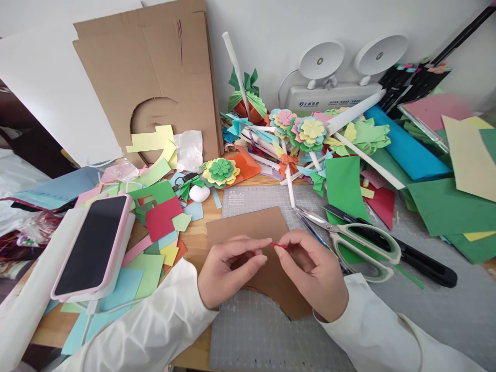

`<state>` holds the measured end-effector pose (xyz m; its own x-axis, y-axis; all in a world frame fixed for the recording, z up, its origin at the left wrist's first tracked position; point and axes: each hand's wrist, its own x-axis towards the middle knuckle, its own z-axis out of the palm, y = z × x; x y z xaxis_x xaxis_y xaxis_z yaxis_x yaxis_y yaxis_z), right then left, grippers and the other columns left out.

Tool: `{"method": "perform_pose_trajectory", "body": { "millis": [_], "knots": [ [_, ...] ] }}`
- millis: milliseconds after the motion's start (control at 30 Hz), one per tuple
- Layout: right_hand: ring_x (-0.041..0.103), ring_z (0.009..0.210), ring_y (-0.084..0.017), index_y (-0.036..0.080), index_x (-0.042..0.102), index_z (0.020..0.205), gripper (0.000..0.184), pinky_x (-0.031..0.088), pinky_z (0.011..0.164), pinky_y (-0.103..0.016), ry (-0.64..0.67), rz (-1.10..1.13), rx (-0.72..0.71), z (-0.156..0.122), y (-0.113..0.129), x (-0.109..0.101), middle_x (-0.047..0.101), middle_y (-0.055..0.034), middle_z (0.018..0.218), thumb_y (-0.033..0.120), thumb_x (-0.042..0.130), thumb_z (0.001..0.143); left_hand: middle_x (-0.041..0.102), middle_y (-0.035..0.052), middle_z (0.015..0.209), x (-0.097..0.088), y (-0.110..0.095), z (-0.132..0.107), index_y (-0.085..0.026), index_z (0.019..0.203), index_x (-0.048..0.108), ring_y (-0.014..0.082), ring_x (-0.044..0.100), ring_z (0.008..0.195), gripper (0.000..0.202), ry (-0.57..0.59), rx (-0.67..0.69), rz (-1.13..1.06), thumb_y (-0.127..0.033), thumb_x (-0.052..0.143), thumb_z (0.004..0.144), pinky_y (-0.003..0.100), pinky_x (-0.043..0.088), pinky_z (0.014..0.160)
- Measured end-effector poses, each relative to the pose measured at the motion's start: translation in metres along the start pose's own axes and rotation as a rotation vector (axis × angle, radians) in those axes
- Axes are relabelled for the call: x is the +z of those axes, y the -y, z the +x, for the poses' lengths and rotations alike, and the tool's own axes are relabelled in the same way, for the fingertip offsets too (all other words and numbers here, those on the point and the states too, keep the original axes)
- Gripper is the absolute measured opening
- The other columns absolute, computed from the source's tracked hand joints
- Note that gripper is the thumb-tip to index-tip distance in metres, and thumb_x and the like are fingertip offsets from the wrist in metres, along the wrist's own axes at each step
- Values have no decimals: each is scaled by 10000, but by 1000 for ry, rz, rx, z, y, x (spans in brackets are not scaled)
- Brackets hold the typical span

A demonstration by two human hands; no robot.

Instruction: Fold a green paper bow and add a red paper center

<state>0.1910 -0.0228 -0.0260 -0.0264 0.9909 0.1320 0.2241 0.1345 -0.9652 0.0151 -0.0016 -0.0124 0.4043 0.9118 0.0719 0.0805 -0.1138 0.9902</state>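
Observation:
Over a curved piece of brown cardboard (251,219), my right hand (313,274) pinches a thin red strip (276,245) between thumb and forefinger. The strip looks like narrow paper, and most of it is hidden by the fingers. My left hand (232,268) holds nothing; its thumb and fingers are apart, with the forefinger tip at the strip's left end. The cardboard lies on a grey cutting mat (248,336). Right of my right hand are scissors (360,243) with pale green handles and a black utility knife (426,263).
Coloured paper scraps (160,217) and a phone (93,245) on a stand lie to the left. Cardboard sheets (170,62) lean on the wall. Paper flowers (310,132), rolled white sticks, a twin-head lamp (321,95) and dark green paper (453,212) crowd the back and right.

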Motion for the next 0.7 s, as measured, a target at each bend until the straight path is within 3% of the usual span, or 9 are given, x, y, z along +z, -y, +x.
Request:
{"method": "perform_pose_trajectory", "body": {
  "millis": [333, 700],
  "knots": [
    [563, 660, -149, 219, 560, 791, 74, 467, 607, -267, 17, -51, -85, 2, 0, 2, 582, -6, 731, 167, 552, 843, 665, 65, 694, 0, 0, 3, -112, 1049, 714, 77, 511, 532, 250, 17, -98, -134, -169, 601, 833, 192, 453, 530],
    [586, 680, -155, 220, 587, 787, 72, 478, 622, -273, 81, 78, 15, -1, 1, 4, 606, -9, 732, 220, 568, 856, 695, 50, 670, 2, -1, 3, -172, 927, 760, 54, 525, 498, 197, -12, -136, -262, -105, 675, 763, 154, 433, 487]
  ]
}}
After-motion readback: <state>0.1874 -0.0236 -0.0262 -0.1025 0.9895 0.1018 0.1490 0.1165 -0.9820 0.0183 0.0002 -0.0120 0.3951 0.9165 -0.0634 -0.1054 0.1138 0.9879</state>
